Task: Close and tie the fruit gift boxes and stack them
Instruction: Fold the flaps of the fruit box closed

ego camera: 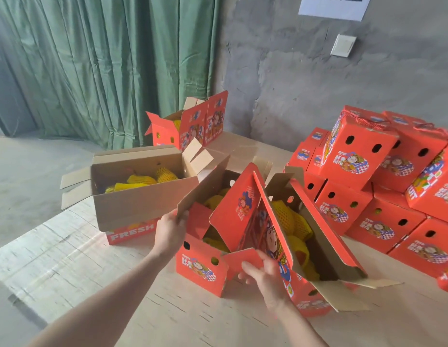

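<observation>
left hand (171, 230) grips brown flap (203, 186); right hand (264, 274) holds red flap (243, 261) of open gift box (201, 269).

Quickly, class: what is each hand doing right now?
Left hand: grips the open box's brown side flap.
Right hand: grips the same box's near red flap.

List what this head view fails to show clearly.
All in the head view.
Wall sign: text cut off by the top edge.
Stack of closed boxes: extent cut off by the right edge.
Fruit in the open box: mostly covered by its raised flaps.
Left hand fingers: behind the brown flap it grips.
</observation>
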The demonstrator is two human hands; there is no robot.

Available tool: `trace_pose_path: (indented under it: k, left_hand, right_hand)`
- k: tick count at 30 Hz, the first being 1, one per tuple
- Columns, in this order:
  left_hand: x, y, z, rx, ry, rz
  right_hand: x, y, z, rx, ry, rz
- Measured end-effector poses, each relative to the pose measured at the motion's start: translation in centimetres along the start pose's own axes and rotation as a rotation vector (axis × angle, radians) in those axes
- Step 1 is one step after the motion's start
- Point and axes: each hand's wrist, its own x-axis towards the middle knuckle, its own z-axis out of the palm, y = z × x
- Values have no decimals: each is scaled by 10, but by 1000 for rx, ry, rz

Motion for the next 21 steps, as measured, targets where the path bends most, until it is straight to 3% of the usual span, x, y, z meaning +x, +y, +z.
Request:
trace_pose_path:
  k: [3,9,14,16,19,21]
  left_hand:
    - [-9,-5,-3,182,2,259]
    - [-18,-1,-2,218,21,253]
    - [-60,1,-2,291,34,254]
    - [-82,-3,0,298,-25,299]
    - [-103,-3,1,387,-125,272]
    - [-108,-3,2,471,-136,242]
  right_hand:
    - [-18,-12,-7,-51,34,-112]
    - [-21,-45,18,-111,290,-486]
    - [13,-62,45,-418,416,-769]
    - [16,-47,50,-625,315,-695]
    - [20,-32,48,-1020,80,-429]
    - [24,-36,46,-1075,-54,-273]
